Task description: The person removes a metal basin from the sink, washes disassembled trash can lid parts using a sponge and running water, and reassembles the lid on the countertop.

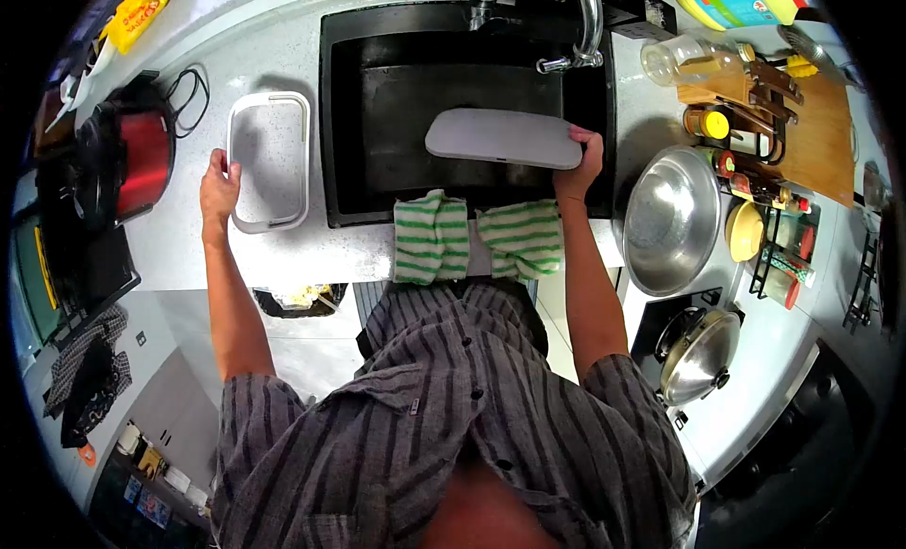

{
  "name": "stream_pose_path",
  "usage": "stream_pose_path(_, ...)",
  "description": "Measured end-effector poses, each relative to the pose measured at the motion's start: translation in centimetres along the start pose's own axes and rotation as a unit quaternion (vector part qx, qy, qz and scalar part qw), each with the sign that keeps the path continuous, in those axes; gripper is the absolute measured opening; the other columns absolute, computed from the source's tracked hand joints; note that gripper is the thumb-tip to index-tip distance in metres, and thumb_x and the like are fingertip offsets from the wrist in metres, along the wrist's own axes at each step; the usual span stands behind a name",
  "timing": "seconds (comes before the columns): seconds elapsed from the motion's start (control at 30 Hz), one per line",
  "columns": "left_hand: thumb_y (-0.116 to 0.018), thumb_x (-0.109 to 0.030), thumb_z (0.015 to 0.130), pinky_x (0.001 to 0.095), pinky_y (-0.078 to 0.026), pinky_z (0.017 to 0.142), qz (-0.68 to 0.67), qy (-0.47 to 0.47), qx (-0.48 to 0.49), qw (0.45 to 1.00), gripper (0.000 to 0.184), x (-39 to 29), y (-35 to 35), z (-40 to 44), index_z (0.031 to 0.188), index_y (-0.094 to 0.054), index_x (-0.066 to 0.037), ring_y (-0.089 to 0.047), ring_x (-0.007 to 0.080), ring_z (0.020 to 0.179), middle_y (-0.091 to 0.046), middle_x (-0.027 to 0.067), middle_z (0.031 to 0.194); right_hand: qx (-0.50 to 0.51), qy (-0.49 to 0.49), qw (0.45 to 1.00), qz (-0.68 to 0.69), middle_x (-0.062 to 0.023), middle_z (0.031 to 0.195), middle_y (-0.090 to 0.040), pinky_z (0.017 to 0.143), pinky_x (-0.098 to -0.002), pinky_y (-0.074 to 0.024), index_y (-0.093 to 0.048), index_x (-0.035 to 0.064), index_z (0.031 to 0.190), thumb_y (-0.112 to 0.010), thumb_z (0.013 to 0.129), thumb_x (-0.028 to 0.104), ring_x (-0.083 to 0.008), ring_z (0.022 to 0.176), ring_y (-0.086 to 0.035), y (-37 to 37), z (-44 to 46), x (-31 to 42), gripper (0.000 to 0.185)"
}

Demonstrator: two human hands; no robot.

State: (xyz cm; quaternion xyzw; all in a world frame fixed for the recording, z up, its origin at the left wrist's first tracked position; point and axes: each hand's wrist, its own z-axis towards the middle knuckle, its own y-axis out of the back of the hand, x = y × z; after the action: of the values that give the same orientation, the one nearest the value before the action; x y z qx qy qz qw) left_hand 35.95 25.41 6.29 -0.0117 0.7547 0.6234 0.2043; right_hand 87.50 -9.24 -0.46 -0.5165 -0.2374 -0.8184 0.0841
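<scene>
My right hand [580, 169] grips one end of a flat grey lid [505, 138] with rounded corners, held over the black sink [387, 162]. On the counter left of the sink stands a clear rectangular container with a white rim [271, 99]. At that container's left edge is my left hand [221, 183], its fingers bent together by the rim; whether they pinch it is too small to tell. Two green-striped cloths [431, 238] [519, 238] hang over the counter's front edge below the sink.
A red and black cooker [142, 162] stands at the left. A chrome faucet [587, 40] reaches over the sink's back right. Right of the sink are a large metal bowl [671, 221], a glass jar [684, 58], a knife rack [779, 101] and a lidded pan [700, 357].
</scene>
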Motion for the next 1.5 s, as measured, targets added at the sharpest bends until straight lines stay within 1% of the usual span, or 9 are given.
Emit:
stream_pose_path(0.33,-0.067,-0.035,0.094,0.0432,-0.054,0.080,0.054,0.021,-0.177,0.983,0.032,-2.8,-1.9,-2.1,0.110,-0.065,-0.008,-0.068,0.0297,0.091,-0.069,0.0124,0.104,0.018,0.057,0.998,-0.025,-0.0149,0.102,-0.067,0.090,-0.0365,-0.0508,-0.055,0.0034,0.091,-0.061,0.089,0.002,-0.0241,0.098,-0.065,-0.9,0.3,4.5,0.007)
stream_pose_path(0.43,-0.061,-0.033,0.101,0.0353,-0.054,0.077,-0.239,-0.036,-0.080,0.967,0.034,-8.9,-3.9,-4.7,0.112,-0.064,-0.001,-0.066,0.0210,0.085,-0.068,0.0103,0.094,0.036,-0.016,0.998,0.052,-0.0156,0.103,-0.067,0.091,-0.0368,-0.0500,-0.055,0.0028,0.090,-0.059,0.089,0.001,-0.0238,0.100,-0.065,-0.9,0.0,3.5,0.005)
stream_pose_path(0.63,-0.060,-0.055,0.096,0.0514,-0.048,0.103,-0.654,0.265,0.504,0.498,0.072,-23.3,-11.8,-9.3,0.143,-0.046,-0.003,-0.054,0.0305,0.127,-0.055,0.0153,0.139,0.111,-0.073,0.984,0.115,-0.0173,0.103,-0.067,0.093,-0.0372,-0.0491,-0.056,0.0037,0.090,-0.059,0.088,-0.001,-0.0239,0.102,-0.064,-0.6,0.7,1.7,0.005)
stream_pose_path(0.77,-0.063,-0.034,0.099,0.0474,-0.054,0.094,-0.682,0.230,0.415,0.556,0.051,-25.3,-14.2,-8.9,0.139,-0.049,-0.005,-0.062,0.0258,0.116,-0.060,0.0102,0.129,0.217,-0.043,0.967,0.123,-0.0180,0.116,-0.065,0.099,-0.0358,-0.0462,-0.060,0.0037,0.105,-0.062,0.085,-0.001,-0.0273,0.109,-0.062,0.4,2.5,-0.1,0.020)
stream_pose_path(0.83,-0.063,-0.025,0.100,0.0435,-0.058,0.089,-0.684,0.189,0.375,0.597,0.041,-25.9,-12.3,-7.5,0.135,-0.053,-0.006,-0.064,0.0232,0.110,-0.063,0.0075,0.123,0.222,0.115,0.951,-0.182,-0.0182,0.117,-0.063,0.098,-0.0393,-0.0478,-0.060,0.0042,0.125,-0.066,0.081,-0.005,-0.0369,0.109,-0.061,1.4,4.9,-2.0,0.046)
stream_pose_path(0.97,-0.062,-0.026,0.100,0.0311,-0.058,0.071,-0.616,0.142,0.280,0.722,0.037,-24.4,-12.7,-4.8,0.131,-0.055,-0.008,-0.067,0.0166,0.095,-0.066,0.0049,0.110,0.335,0.007,0.934,-0.128,-0.0133,0.118,-0.060,0.071,-0.0332,-0.0551,-0.053,0.0088,0.138,-0.061,0.092,-0.004,-0.0198,0.078,-0.066,-1.9,12.0,-3.7,0.048)
stream_pose_path(1.1,-0.064,-0.033,0.099,0.0281,-0.055,0.075,-0.617,0.176,0.240,0.729,0.043,-24.6,-16.8,-3.9,0.129,-0.056,-0.003,-0.066,0.0146,0.094,-0.066,0.0058,0.110,0.458,0.027,0.881,0.120,-0.0113,0.114,-0.060,0.072,-0.0285,-0.0556,-0.049,0.0166,0.146,-0.058,0.098,0.007,-0.0148,0.076,-0.064,-9.6,16.8,2.1,0.050)
stream_pose_path(1.33,-0.057,-0.036,0.102,0.0358,-0.052,0.092,-0.658,0.261,0.214,0.674,0.044,-30.7,-18.3,-4.7,0.128,-0.057,-0.002,-0.064,0.0211,0.105,-0.066,0.0093,0.116,0.526,0.205,0.825,-0.004,-0.0090,0.103,-0.057,0.070,-0.0326,-0.0557,-0.050,0.0196,0.143,-0.061,0.096,0.003,-0.0163,0.084,-0.062,-10.8,16.4,1.1,0.051)
stream_pose_path(1.5,-0.054,-0.037,0.104,0.0352,-0.051,0.090,-0.646,0.189,0.249,0.696,0.048,-34.2,-22.2,-4.5,0.134,-0.052,-0.001,-0.061,0.0202,0.108,-0.064,0.0104,0.120,0.290,-0.214,0.920,0.152,-0.0122,0.103,-0.061,0.063,-0.0332,-0.0545,-0.049,0.0050,0.122,-0.071,0.090,0.004,-0.0179,0.074,-0.065,-10.8,9.1,-2.4,0.039)
